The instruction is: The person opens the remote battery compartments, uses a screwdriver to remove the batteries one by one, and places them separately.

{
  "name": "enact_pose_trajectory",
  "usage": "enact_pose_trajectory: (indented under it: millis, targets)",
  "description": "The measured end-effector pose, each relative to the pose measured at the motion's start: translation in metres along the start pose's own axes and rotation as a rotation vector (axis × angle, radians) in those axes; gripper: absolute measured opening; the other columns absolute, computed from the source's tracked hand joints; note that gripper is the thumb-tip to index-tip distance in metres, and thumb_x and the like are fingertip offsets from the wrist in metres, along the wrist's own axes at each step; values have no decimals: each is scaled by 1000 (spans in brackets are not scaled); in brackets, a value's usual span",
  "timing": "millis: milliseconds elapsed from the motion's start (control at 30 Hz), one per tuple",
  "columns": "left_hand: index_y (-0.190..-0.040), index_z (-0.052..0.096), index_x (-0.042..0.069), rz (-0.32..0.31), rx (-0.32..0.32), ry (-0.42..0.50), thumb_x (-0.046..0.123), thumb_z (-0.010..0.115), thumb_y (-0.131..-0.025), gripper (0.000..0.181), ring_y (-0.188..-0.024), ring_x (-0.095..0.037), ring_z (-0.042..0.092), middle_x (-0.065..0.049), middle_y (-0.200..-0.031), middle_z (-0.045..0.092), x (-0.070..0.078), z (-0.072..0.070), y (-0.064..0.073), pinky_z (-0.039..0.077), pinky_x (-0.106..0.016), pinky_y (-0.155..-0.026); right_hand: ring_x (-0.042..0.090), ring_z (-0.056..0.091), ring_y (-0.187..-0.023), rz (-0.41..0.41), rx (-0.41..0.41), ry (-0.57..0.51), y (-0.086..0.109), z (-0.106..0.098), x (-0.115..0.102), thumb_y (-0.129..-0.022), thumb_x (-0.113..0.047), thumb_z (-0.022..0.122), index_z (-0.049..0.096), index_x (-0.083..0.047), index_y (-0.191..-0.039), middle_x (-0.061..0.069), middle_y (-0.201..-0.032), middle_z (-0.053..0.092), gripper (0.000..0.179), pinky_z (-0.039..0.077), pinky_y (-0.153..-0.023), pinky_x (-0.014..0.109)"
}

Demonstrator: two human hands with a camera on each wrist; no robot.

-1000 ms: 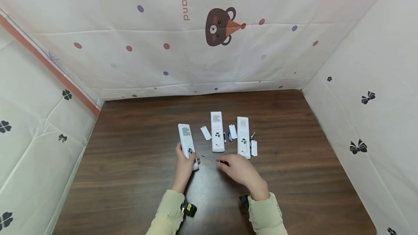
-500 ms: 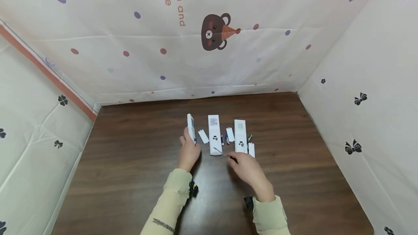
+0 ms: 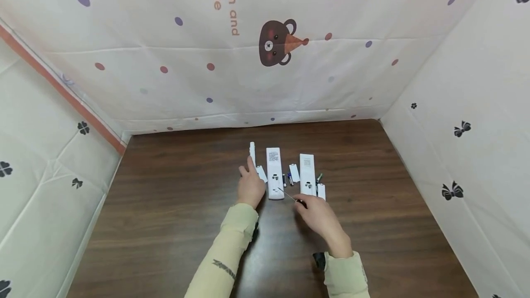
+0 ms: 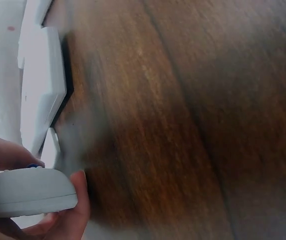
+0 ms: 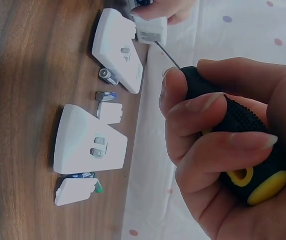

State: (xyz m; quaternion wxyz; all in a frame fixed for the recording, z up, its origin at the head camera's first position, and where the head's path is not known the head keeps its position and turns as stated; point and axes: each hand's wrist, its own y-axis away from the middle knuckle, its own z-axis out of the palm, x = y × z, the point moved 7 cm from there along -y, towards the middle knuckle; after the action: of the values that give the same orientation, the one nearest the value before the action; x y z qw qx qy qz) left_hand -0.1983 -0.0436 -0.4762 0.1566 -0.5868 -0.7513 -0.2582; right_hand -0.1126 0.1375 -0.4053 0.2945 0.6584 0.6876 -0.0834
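Note:
In the head view my left hand (image 3: 250,187) grips a white remote control (image 3: 252,151) turned up on its edge. The left wrist view shows that remote's rounded end (image 4: 32,190) between thumb and fingers, with a bit of blue at the thumb tip. My right hand (image 3: 319,217) holds a screwdriver, its black and yellow handle (image 5: 268,189) wrapped by curled fingers. The thin shaft (image 3: 287,194) points left and overlaps the lower end of the middle remote (image 3: 274,164) in the head view. That remote lies back up, its battery compartment uncovered.
Another white remote (image 3: 307,169) lies back up at right. Loose white battery covers (image 3: 294,173) lie beside the remotes. Small batteries (image 5: 107,76) sit between them, and a green-ended one (image 3: 319,178) is at far right. Patterned cloth (image 3: 186,82) walls surround the brown table (image 3: 174,224).
My left hand has carried its remote up and right, turning it from back up onto its edge. The right hand keeps the screwdriver, having shifted slightly right.

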Motion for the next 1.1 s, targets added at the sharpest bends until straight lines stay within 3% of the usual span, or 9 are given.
enact_pose_trajectory:
  millis: [267,567,867,1100]
  targets:
    - [-142,10,17,-4,49,-84,14,55,-81,76,-58,-26,46,-22,-117,33,4,4,-2,37,-35,-45,23,54,-104,11,-5,1,-1,0,3,-89,-23,52,63,-16,-110,3,-110,61,25,42,-86,44]
    - [-142,10,18,3,67,-98,16,56,-80,78,-61,-27,48,-21,-113,35,9,2,-8,38,-36,-44,23,54,-104,-3,-17,0,-2,-1,5,-89,-23,52,63,-14,-111,3,-110,61,25,42,-85,44]
    - [-143,6,16,-42,2,-17,23,64,-77,88,-60,-26,49,-22,-117,33,-1,0,-11,41,-36,-51,23,53,-105,0,-32,-2,-4,3,2,-90,-22,52,62,-14,-112,3,-112,60,26,41,-86,44]
    - [-143,4,18,-64,-2,105,19,56,-82,80,-56,-26,49,-21,-114,34,-7,-4,-11,41,-36,-50,23,53,-105,15,-42,-16,-7,7,0,-90,-22,53,62,-14,-111,3,-111,60,25,41,-86,44]
